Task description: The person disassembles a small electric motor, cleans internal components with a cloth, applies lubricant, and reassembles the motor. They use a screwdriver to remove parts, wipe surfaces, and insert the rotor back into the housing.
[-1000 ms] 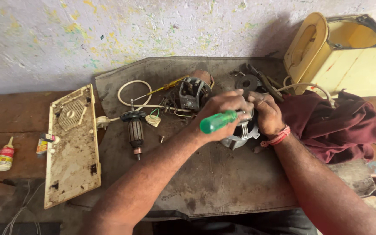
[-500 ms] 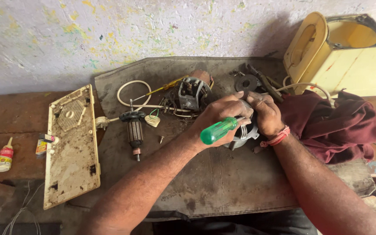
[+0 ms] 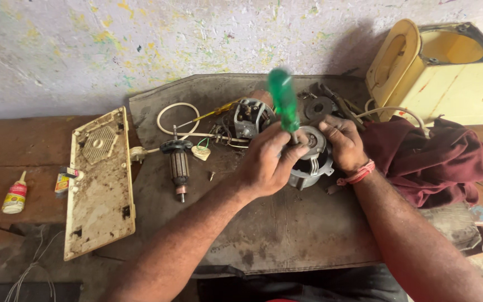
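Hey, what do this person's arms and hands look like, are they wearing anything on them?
Both forearms are bare, with no sleeves showing and no gloves. The left hand has nothing on it or on its wrist. The right hand has a red thread band wound around the wrist. No watch or ring can be made out on either hand.

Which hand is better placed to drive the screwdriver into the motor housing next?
Left, probably. The left hand already grips the green-handled screwdriver, upright over the motor housing. The right hand only steadies the housing's far edge.
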